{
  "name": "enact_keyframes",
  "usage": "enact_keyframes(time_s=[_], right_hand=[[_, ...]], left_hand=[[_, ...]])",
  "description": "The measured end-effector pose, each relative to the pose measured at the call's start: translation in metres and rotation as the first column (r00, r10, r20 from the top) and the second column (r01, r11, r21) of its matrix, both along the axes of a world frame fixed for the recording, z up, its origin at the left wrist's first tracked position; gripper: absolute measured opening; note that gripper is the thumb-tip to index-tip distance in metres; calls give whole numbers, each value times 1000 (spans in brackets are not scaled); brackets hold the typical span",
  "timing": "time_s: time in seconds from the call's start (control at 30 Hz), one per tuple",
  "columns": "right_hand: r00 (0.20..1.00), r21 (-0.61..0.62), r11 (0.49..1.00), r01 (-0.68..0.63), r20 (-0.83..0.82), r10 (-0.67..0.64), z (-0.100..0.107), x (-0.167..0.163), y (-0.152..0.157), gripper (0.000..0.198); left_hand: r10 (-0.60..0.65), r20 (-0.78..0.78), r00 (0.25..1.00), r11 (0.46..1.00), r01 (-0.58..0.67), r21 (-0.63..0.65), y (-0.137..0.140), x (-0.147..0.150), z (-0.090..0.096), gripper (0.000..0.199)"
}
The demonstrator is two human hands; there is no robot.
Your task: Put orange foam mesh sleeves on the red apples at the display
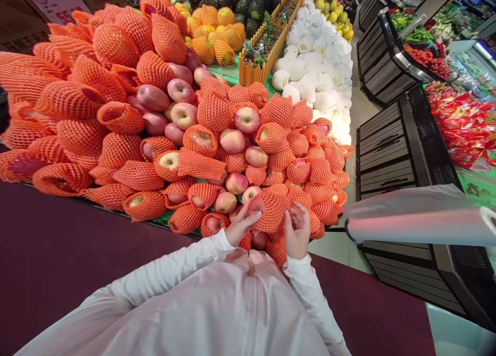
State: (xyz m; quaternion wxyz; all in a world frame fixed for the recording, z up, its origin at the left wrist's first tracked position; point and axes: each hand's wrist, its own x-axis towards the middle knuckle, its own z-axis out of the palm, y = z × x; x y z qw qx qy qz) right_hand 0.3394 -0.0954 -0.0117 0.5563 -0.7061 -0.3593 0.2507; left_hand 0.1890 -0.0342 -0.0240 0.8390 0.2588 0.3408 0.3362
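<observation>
1. Orange foam netting wraps the netted apple that both hands close on, at the front edge of the apple pile.
2. Left hand: its grip is partly closed, thumb and fingers pressed against the left side of the netted apple, so it looks held rather than merely touched.
3. Right hand: fingers curled at the right side of the same apple; whether they pinch the net or only rest on it I cannot tell.
4. Done well, I would judge, this handling wants a light, even squeeze from both sides, so the net does not slide off and the neighbouring fruit just beside it does not roll.
5. Left of the netted apple, bare pink-red apples lie touching it.
6. Behind the apple pile stands a small orange picket fence, with white-netted fruit to its right.
7. Right of the netted apple, well apart, a roll of clear plastic bags juts out.
8. Below it, the dark maroon bench front runs under the white sleeves.
</observation>
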Motion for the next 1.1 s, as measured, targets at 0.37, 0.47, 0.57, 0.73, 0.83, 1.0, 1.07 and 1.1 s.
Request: enact_keyframes(time_s=[0.37, 0.47, 0.57, 0.73, 0.83, 1.0, 1.07, 1.1], right_hand=[[598, -132, 864, -487, 670, 440, 4, -6, -23, 92], [651, -126, 891, -437, 639, 410, 1, 3, -13, 91], [680, -80, 957, -280, 687, 256, 3, 18, 11, 86], [618, -144, 989, 36, 781, 91, -8, 42, 58, 89], [562, -258, 964, 68, 808, 177, -17, 47, 72, 94], [573, -193, 981, 11, 805, 152, -20, 49, 68, 96], [604, -118, 993, -28, 789, 111, -19, 50, 61, 96], [619, -73, 996, -41, 781, 83, -19, 51, 56, 95]], left_hand=[[-139, -403, 905, 656, 389, 647, 3, -20, -4, 77], [-128, -496, 859, 526, 483, 700, 11, -29, -4, 63], [46, -574, 818, 418, 506, 755, 29, -39, 0, 49], [503, -578, 643, 293, 502, 814, 64, -61, 12, 43], [695, -550, 464, 298, 510, 807, 81, -80, 13, 38], [764, -519, 384, 425, 306, 852, 98, -112, -2, 38], [717, -545, 434, 497, 230, 837, 103, -122, -10, 37], [683, -568, 459, 534, 216, 817, 105, -127, -13, 35]])
